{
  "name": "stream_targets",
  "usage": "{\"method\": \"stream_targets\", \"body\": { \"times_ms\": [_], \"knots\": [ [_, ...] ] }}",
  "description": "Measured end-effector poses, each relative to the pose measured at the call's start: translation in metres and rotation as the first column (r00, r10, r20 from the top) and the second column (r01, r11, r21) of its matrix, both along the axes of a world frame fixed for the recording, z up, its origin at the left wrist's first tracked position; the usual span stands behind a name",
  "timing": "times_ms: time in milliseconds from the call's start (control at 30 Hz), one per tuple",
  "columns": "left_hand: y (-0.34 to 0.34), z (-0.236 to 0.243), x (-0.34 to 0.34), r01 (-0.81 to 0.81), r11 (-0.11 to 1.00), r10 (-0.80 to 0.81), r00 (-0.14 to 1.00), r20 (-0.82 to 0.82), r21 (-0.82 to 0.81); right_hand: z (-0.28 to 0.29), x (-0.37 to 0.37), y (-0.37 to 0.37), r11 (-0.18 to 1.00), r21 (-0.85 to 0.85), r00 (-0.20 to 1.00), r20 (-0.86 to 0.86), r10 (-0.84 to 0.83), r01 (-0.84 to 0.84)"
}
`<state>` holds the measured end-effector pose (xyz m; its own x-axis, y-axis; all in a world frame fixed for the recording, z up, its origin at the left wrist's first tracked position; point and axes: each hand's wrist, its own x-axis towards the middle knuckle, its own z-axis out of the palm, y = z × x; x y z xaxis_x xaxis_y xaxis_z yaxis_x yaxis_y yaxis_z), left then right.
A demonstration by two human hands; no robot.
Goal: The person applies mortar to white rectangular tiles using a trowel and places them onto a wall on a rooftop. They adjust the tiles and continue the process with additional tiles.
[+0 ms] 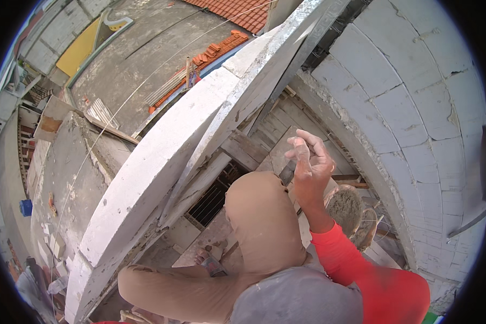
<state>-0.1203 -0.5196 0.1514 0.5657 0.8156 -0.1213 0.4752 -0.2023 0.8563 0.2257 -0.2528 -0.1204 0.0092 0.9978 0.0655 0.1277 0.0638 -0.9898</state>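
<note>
One hand is shown in the head view: the right hand (310, 156), at 3 o'clock from the centre, raised above the wooden planks (281, 121) with its fingers half bent. I see nothing between them, but I cannot tell whether the fingertips meet or pinch something small. The left hand is out of view, so I cannot tell its state.

Grey mortar (344, 209) lies in a round bucket (341, 188) at 5 o'clock from the right hand, near the wrist. In such a narrow place, I judge it best to hold the red sleeve (340, 259) clear of the bucket's rim, and to balance the body before any long reach.

The mortar looks coarse and lumpy. At 9 o'clock runs a white block wall (162, 156), flat-faced with small pits; at 2 o'clock the grey block wall (383, 97) has uneven, rough joints. Pale dust covers the fingers. At 12 o'clock the orange roof tiles (240, 12) look ribbed.
</note>
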Motion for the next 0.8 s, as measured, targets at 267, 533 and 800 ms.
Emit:
{"method": "stream_targets", "body": {
  "times_ms": [267, 533, 800],
  "knots": [
    [-0.041, -0.177, 0.09, -0.643, 0.757, 0.61, 0.76, -0.225, -0.121, 0.089, -0.065, -0.053, 0.49, 0.35, 0.586, 0.263, 0.767, -0.798],
    [-0.059, -0.23, 0.101, -0.818, 0.557, 0.803, 0.575, -0.16, -0.142, 0.104, -0.148, -0.079, -0.081, -0.071, -0.102, 0.862, 0.497, -0.994],
    [-0.06, -0.246, 0.099, -0.79, 0.575, 0.78, 0.608, -0.15, -0.212, 0.045, -0.212, -0.129, -0.383, -0.062, -0.306, 0.722, 0.621, -0.922]
  ]
}}
